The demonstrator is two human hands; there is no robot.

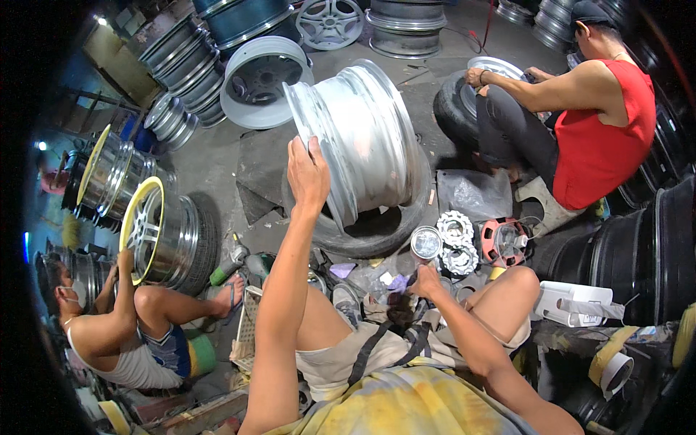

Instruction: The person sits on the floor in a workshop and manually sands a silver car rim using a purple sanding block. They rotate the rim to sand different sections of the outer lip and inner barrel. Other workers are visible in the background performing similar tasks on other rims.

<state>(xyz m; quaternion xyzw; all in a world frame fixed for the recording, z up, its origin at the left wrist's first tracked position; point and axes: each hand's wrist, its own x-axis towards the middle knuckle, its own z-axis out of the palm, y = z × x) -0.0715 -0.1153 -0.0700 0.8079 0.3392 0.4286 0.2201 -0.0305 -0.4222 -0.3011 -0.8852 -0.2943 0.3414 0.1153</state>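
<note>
A large silver-grey wheel rim [366, 138] stands tilted on a black tire [362, 243] in front of me. My left hand [308, 174] is closed on the near left lip of the rim, with its arm stretched out. Low at the centre, my right hand [425, 281] is curled beside a crumpled purple cloth [398, 283]; what its fingers hold is hidden. Just beyond that hand stands a round tin [426, 243] with grey matter in it. Scalloped silver wheel caps [457, 230] lie right of the tin.
On the left a person [119, 333] handles a yellow-edged wheel rim [145, 228]. At the right, a person in red [602, 130] works at another wheel. A red round device [505, 242] and a clear plastic bag [475, 192] lie nearby. Stacked rims [181, 65] stand behind.
</note>
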